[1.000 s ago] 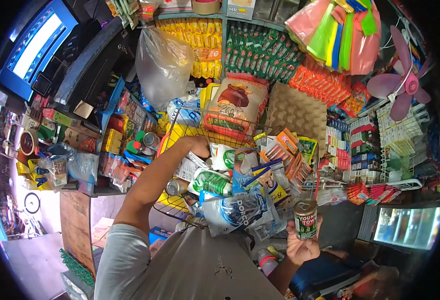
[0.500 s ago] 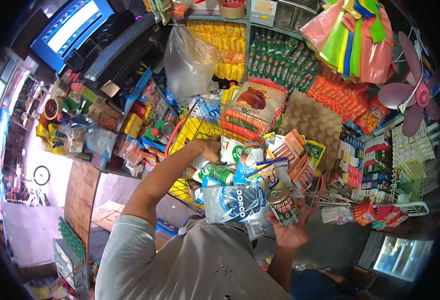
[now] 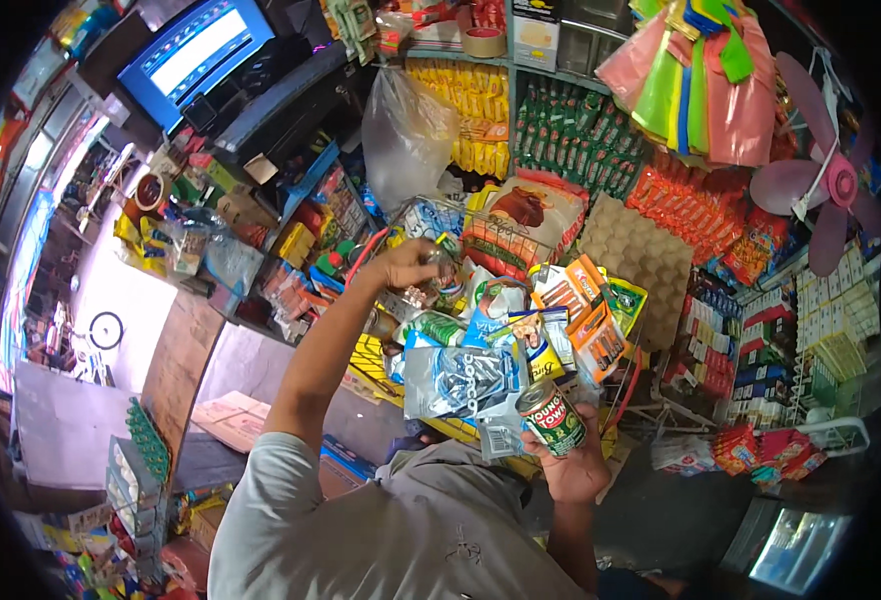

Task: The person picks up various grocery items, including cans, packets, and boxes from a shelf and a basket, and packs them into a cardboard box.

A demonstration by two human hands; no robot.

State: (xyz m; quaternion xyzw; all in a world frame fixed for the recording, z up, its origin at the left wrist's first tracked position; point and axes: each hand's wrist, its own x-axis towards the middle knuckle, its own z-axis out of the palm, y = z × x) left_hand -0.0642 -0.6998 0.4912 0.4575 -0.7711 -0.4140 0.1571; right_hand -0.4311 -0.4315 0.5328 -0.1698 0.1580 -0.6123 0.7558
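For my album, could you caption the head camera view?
Right hand holding a green-labelled tin can, left hand at a wire basket of packaged goods.

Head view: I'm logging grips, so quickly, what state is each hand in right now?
Left hand: closed on a small shiny item, its kind unclear.
Right hand: closed, holding a tilted green-and-red can.

The right hand (image 3: 573, 466) grips a green can (image 3: 553, 418) beside packets (image 3: 466, 375) heaped in a yellow wire basket (image 3: 366, 368). The left hand (image 3: 409, 264) holds a small item (image 3: 443, 268), too blurred to identify. A brown moulded tray (image 3: 641, 255) leans beyond the basket.
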